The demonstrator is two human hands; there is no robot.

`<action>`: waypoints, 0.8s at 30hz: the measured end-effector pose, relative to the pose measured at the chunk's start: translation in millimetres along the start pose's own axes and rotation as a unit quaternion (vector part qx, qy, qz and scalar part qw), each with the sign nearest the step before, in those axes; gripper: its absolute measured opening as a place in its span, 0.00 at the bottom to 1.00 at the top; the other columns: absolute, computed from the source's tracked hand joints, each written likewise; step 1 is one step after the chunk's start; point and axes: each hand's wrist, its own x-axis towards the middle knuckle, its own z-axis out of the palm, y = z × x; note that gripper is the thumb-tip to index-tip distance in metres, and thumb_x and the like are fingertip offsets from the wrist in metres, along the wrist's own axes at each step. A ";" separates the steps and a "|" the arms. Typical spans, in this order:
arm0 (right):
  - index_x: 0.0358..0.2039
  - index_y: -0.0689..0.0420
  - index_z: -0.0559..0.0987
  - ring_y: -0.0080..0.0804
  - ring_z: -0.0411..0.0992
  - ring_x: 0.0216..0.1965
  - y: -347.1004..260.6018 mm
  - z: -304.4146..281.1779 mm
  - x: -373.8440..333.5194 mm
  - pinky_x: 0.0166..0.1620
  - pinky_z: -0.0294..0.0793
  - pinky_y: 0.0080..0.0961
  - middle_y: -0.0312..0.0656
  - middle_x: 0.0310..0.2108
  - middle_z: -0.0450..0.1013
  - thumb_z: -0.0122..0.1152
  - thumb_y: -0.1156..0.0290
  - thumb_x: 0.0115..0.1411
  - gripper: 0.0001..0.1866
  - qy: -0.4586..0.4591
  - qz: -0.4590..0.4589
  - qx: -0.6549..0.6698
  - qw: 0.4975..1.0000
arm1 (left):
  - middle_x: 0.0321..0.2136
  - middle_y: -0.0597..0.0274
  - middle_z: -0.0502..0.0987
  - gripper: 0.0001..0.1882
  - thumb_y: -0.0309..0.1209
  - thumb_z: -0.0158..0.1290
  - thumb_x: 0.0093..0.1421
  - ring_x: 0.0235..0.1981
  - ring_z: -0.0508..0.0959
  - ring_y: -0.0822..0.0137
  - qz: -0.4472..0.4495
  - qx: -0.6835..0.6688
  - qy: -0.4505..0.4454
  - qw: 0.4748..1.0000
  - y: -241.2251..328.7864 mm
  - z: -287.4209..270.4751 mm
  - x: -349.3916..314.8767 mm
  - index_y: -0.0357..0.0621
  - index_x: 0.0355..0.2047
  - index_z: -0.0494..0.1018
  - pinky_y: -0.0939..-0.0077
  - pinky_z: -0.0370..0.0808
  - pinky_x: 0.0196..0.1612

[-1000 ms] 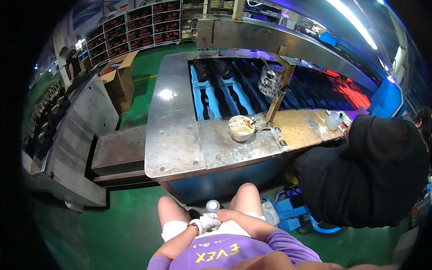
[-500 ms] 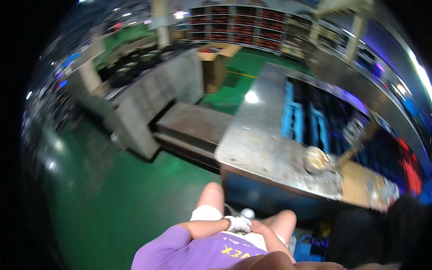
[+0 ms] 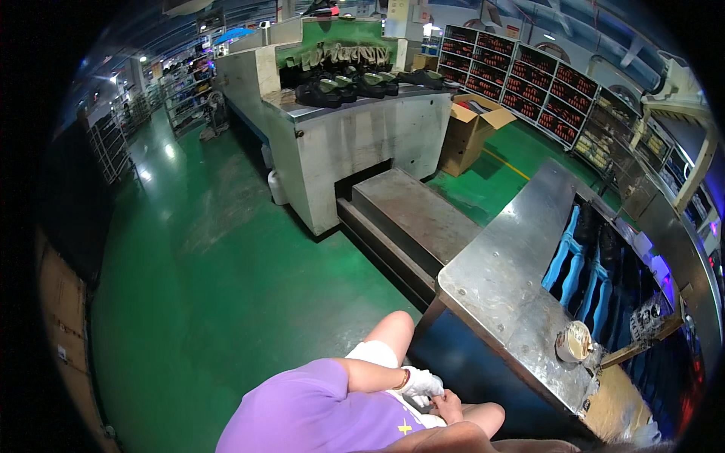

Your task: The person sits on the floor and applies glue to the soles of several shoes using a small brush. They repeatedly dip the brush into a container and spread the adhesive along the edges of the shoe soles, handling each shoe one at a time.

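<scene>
hands: gloved left hand (image 3: 420, 382) met by bare right hand (image 3: 451, 405) in lap | fingers: curled, contents cannot be told | risk: glue tin (image 3: 574, 342) near desk (image 3: 498, 279) edge could be knocked off

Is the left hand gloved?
Yes, the left hand wears a white fabric glove, resting in the lap against the bare right hand.
</scene>
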 end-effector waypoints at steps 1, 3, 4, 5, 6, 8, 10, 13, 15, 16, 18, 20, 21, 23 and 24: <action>0.39 0.65 0.81 0.43 0.80 0.28 -5.5 2.9 -3.4 0.35 0.78 0.38 0.49 0.28 0.81 0.64 0.58 0.63 0.19 0.038 -0.030 -0.002 0.999 | 0.33 0.54 0.79 0.13 0.41 0.54 0.65 0.30 0.80 0.60 -0.006 -0.056 -0.039 0.998 -8.6 -12.7 2.7 0.47 0.42 0.77 0.66 0.81 0.32; 0.37 0.65 0.81 0.46 0.80 0.29 -31.3 -10.8 -18.0 0.36 0.77 0.39 0.53 0.28 0.80 0.63 0.58 0.64 0.19 0.073 -0.014 -0.020 0.997 | 0.36 0.52 0.80 0.17 0.46 0.53 0.67 0.34 0.81 0.60 -0.007 -0.110 -0.071 0.991 -0.5 -9.8 -1.8 0.47 0.44 0.75 0.64 0.83 0.35; 0.36 0.66 0.80 0.48 0.80 0.30 -49.7 -11.6 -25.2 0.36 0.77 0.40 0.55 0.28 0.80 0.62 0.57 0.64 0.20 0.075 -0.014 -0.030 0.997 | 0.35 0.52 0.80 0.18 0.47 0.52 0.67 0.33 0.81 0.60 0.004 -0.141 -0.084 0.986 -6.5 -13.7 -3.6 0.46 0.44 0.75 0.63 0.83 0.36; 0.37 0.67 0.79 0.49 0.80 0.32 -65.9 -15.7 -34.9 0.37 0.77 0.41 0.57 0.29 0.80 0.59 0.58 0.66 0.20 0.081 -0.007 -0.011 0.997 | 0.35 0.51 0.80 0.20 0.49 0.51 0.68 0.33 0.82 0.58 0.002 -0.157 -0.083 0.984 -4.3 -11.9 -4.5 0.45 0.45 0.74 0.62 0.83 0.34; 0.37 0.67 0.79 0.49 0.81 0.32 -69.7 -15.3 -35.7 0.37 0.77 0.41 0.57 0.29 0.80 0.59 0.59 0.66 0.19 0.085 -0.011 -0.006 0.996 | 0.35 0.51 0.80 0.21 0.50 0.49 0.69 0.32 0.82 0.57 0.001 -0.174 -0.081 0.981 -3.1 -10.4 -5.0 0.44 0.46 0.74 0.61 0.83 0.33; 0.38 0.67 0.77 0.48 0.82 0.31 -74.0 -12.7 -37.4 0.36 0.78 0.41 0.58 0.30 0.80 0.58 0.60 0.67 0.19 0.094 -0.018 0.005 0.995 | 0.35 0.50 0.81 0.24 0.52 0.47 0.70 0.30 0.82 0.55 -0.004 -0.221 -0.083 0.972 -4.7 -9.7 -5.7 0.43 0.47 0.73 0.59 0.82 0.30; 0.43 0.68 0.78 0.44 0.81 0.30 -38.4 -3.7 -21.4 0.35 0.77 0.39 0.55 0.31 0.80 0.55 0.64 0.68 0.17 0.162 -0.097 -0.025 0.982 | 0.35 0.51 0.80 0.26 0.55 0.44 0.71 0.30 0.81 0.54 -0.015 -0.261 -0.103 0.960 5.0 -5.9 -9.2 0.44 0.48 0.72 0.60 0.80 0.29; 0.41 0.66 0.79 0.45 0.80 0.30 -22.4 -2.3 -15.0 0.36 0.78 0.39 0.57 0.31 0.79 0.52 0.66 0.68 0.15 0.147 0.000 0.097 0.984 | 0.39 0.55 0.79 0.27 0.56 0.41 0.71 0.36 0.79 0.59 0.002 -0.356 -0.275 0.893 8.7 -10.0 -10.6 0.45 0.49 0.73 0.59 0.76 0.39; 0.35 0.63 0.81 0.47 0.79 0.29 1.1 -5.9 -1.0 0.34 0.77 0.39 0.55 0.30 0.79 0.50 0.68 0.67 0.13 0.208 -0.059 0.054 0.975 | 0.48 0.55 0.77 0.27 0.55 0.43 0.70 0.46 0.77 0.59 0.025 -0.432 -0.449 0.782 10.8 -22.7 0.0 0.48 0.52 0.73 0.52 0.73 0.52; 0.35 0.62 0.80 0.49 0.79 0.32 -22.3 -15.1 -15.4 0.37 0.77 0.42 0.57 0.31 0.79 0.52 0.67 0.66 0.13 0.160 0.036 0.079 0.983 | 0.52 0.54 0.74 0.28 0.56 0.45 0.68 0.50 0.74 0.56 0.061 -0.461 -0.404 0.788 16.1 -21.4 -14.5 0.49 0.55 0.71 0.50 0.70 0.55; 0.36 0.62 0.80 0.55 0.78 0.38 32.8 -9.8 4.4 0.41 0.77 0.46 0.57 0.34 0.79 0.56 0.67 0.62 0.11 0.160 0.037 0.017 0.986 | 0.59 0.50 0.69 0.32 0.57 0.48 0.64 0.57 0.69 0.50 0.101 -0.487 -0.308 0.811 50.1 7.1 -49.1 0.51 0.60 0.69 0.45 0.64 0.61; 0.33 0.62 0.81 0.51 0.79 0.35 -19.7 -13.5 -9.4 0.41 0.78 0.42 0.53 0.32 0.80 0.58 0.71 0.60 0.08 0.152 -0.023 -0.041 0.987 | 0.66 0.47 0.64 0.37 0.59 0.51 0.61 0.65 0.64 0.43 0.153 -0.505 -0.253 0.811 72.8 23.9 -87.0 0.53 0.65 0.66 0.40 0.58 0.68; 0.32 0.62 0.81 0.47 0.80 0.33 -29.1 -14.5 -9.6 0.39 0.78 0.40 0.51 0.30 0.80 0.58 0.70 0.61 0.09 0.143 0.047 0.060 0.987 | 0.68 0.46 0.61 0.41 0.59 0.53 0.59 0.66 0.62 0.40 0.199 -0.482 -0.275 0.808 88.2 29.1 -96.5 0.51 0.67 0.64 0.37 0.57 0.68; 0.31 0.63 0.81 0.36 0.77 0.25 -34.6 -15.7 -8.9 0.32 0.76 0.34 0.45 0.25 0.80 0.58 0.69 0.62 0.10 0.128 0.091 0.151 0.976 | 0.70 0.45 0.58 0.48 0.61 0.58 0.56 0.68 0.61 0.39 0.257 -0.460 -0.265 0.807 112.0 46.3 -118.3 0.50 0.70 0.60 0.36 0.58 0.68; 0.31 0.63 0.82 0.29 0.75 0.19 -39.5 -18.5 -9.8 0.26 0.73 0.30 0.42 0.23 0.79 0.58 0.68 0.63 0.11 0.121 0.075 0.136 0.980 | 0.73 0.47 0.52 0.50 0.72 0.40 0.60 0.70 0.56 0.42 0.296 -0.408 -0.289 0.814 117.8 46.4 -119.0 0.53 0.73 0.53 0.42 0.50 0.71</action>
